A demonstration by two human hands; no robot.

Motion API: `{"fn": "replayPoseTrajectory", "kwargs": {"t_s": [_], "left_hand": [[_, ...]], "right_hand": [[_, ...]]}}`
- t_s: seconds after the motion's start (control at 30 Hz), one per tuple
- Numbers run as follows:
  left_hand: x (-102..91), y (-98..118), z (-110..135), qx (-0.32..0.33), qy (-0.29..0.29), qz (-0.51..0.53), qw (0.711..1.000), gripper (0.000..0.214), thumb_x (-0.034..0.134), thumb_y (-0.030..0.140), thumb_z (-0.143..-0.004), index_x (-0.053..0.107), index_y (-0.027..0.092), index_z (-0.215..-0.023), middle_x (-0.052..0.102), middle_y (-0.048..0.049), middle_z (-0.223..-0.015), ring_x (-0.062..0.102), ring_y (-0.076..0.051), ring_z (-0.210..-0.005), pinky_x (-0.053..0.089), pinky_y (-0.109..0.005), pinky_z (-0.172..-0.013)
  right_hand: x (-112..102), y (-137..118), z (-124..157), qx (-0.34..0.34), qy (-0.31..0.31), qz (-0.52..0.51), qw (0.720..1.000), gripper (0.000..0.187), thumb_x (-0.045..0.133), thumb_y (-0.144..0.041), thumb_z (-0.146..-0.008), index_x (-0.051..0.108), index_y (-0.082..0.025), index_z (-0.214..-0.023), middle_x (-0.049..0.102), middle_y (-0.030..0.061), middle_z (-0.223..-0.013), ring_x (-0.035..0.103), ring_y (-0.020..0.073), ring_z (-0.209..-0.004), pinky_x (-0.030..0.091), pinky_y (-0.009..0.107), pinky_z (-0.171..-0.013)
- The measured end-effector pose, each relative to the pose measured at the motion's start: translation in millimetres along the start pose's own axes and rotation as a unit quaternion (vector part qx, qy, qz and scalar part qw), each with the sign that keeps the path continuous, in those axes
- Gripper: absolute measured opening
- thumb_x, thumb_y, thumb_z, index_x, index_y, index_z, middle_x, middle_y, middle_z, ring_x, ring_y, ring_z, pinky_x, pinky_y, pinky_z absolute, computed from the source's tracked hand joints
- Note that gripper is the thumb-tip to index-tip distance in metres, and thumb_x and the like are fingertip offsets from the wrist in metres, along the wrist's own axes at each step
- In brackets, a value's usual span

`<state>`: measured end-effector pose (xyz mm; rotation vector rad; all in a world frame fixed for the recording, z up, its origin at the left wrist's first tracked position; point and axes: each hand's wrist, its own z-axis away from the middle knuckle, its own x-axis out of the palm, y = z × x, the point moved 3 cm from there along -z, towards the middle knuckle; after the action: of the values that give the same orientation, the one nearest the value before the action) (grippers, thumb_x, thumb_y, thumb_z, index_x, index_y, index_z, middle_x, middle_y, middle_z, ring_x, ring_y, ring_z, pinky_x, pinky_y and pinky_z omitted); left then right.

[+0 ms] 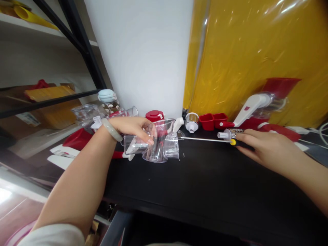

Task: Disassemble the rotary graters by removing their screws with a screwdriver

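Note:
My left hand (133, 128) is closed over a clear plastic housing (156, 145) that rests on the black table (205, 184); a pale bangle sits on that wrist. My right hand (258, 147) grips the black and yellow handle of a screwdriver (205, 139). Its long metal shaft lies level and points left, with the tip at the clear housing. A small metal grater drum (192, 121) with a white end stands just behind the shaft.
Red plastic cups (213, 121) and a red-and-white rotary grater (258, 107) stand at the back right before a yellow film sheet (256, 51). More clear parts (87, 114) and a red lid (154, 115) lie behind my left hand. A dark shelf frame (84, 44) rises at left.

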<state>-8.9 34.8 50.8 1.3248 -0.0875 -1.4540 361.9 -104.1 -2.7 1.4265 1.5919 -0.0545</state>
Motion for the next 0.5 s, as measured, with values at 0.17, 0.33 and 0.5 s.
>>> {"fn": "replayPoseTrajectory", "kwargs": {"t_s": [0.17,0.33,0.5], "left_hand": [[-0.1,-2.0,-0.5,-0.004,-0.001,-0.004,1.0,0.052,0.086,0.044,-0.062,0.069,0.02,-0.104,0.074,-0.0038,-0.091,0.066,-0.021,-0.085,0.05,-0.032,-0.077],[-0.1,-0.4,0.4,-0.005,0.002,-0.007,1.0,0.047,0.086,0.045,-0.06,0.07,0.02,-0.096,0.074,-0.0044,-0.093,0.066,-0.022,-0.087,0.05,-0.034,-0.082],[-2.0,-2.7,-1.6,-0.003,0.002,-0.024,1.0,0.045,0.084,0.046,-0.062,0.071,0.019,-0.096,0.074,-0.0056,-0.095,0.065,-0.022,-0.089,0.049,-0.034,-0.085]], "right_hand": [[-5.5,-0.7,-4.2,0.046,-0.023,-0.022,0.998,0.045,0.038,-0.053,-0.099,0.063,-0.017,-0.11,0.074,0.0106,-0.096,0.072,0.0273,-0.08,0.055,0.037,-0.061],[-2.6,1.7,-5.7,0.036,-0.045,-0.052,0.997,0.039,0.035,-0.04,-0.102,0.064,-0.015,-0.11,0.069,0.0118,-0.095,0.067,0.0272,-0.085,0.054,0.04,-0.073],[2.2,0.9,-6.3,0.012,-0.03,-0.074,0.997,0.032,0.043,-0.036,-0.1,0.066,-0.015,-0.107,0.065,0.0127,-0.1,0.064,0.0253,-0.087,0.053,0.037,-0.073]]}}
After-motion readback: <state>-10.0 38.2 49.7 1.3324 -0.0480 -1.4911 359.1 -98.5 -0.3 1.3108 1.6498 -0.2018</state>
